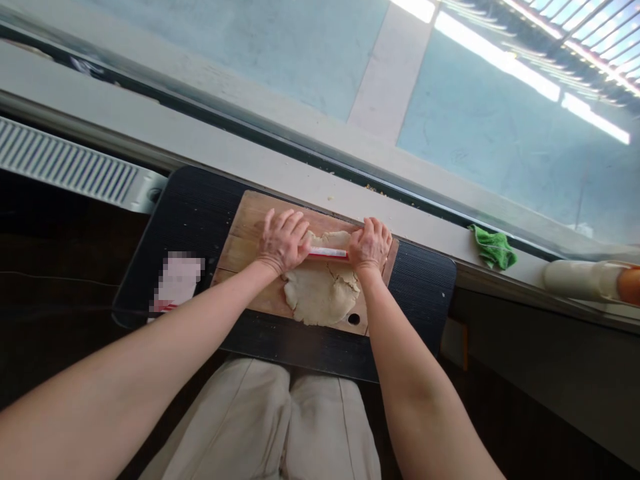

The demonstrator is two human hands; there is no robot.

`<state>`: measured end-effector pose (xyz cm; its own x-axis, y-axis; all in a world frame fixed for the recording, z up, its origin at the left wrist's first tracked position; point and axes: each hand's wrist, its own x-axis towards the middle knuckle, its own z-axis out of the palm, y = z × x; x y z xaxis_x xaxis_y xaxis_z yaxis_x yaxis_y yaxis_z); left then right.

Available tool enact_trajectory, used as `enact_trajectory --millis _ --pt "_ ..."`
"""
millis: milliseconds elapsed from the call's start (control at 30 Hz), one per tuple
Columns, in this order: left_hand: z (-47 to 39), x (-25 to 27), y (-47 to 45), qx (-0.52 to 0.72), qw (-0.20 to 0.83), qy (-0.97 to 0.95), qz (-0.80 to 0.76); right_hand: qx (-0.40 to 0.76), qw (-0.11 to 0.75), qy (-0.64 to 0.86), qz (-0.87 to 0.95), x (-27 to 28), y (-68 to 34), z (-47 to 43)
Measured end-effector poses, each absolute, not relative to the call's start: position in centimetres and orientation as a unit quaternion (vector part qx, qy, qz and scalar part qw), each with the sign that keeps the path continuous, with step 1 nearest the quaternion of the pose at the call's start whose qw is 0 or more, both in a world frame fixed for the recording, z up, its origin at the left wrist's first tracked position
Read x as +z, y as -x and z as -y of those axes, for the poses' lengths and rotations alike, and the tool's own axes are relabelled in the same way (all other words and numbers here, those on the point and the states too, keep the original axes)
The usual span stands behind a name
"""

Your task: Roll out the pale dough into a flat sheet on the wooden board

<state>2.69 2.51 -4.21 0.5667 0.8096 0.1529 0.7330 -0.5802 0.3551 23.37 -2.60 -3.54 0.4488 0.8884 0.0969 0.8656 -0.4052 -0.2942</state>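
A pale, flattened sheet of dough (320,293) with ragged, cracked edges lies on a wooden board (240,247). Across its upper part runs a narrow red-and-white rod (328,253), its exact kind unclear. My left hand (284,240) is closed over the rod's left end, and my right hand (370,243) grips the right end. Both palms face down and hide the ends. Dough shows on the far side of the rod as well as nearer to me. The board has a dark round hole (354,319) by its near right corner.
Under the board is a black table (420,287) with rounded corners, above my lap. A blurred-out white and red item (179,280) lies at its left. Beyond runs a windowsill (310,177) with crumbs, a green cloth (493,247) and a whitish bottle (575,279). A radiator (70,160) stands left.
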Motion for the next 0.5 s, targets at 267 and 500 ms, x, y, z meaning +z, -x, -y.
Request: enact_trajectory --millis 267,500 --pt "0.0 -3.7 -2.1 0.142 0.133 -0.852 -0.485 0.056 0.135 0.773 0.617 -3.3 -22.2 7.0" --pt "-7.0 -3.7 -5.0 0.158 0.149 -0.81 -0.545 0.033 0.123 0.808 0.576 -3.2 -24.6 -0.2"
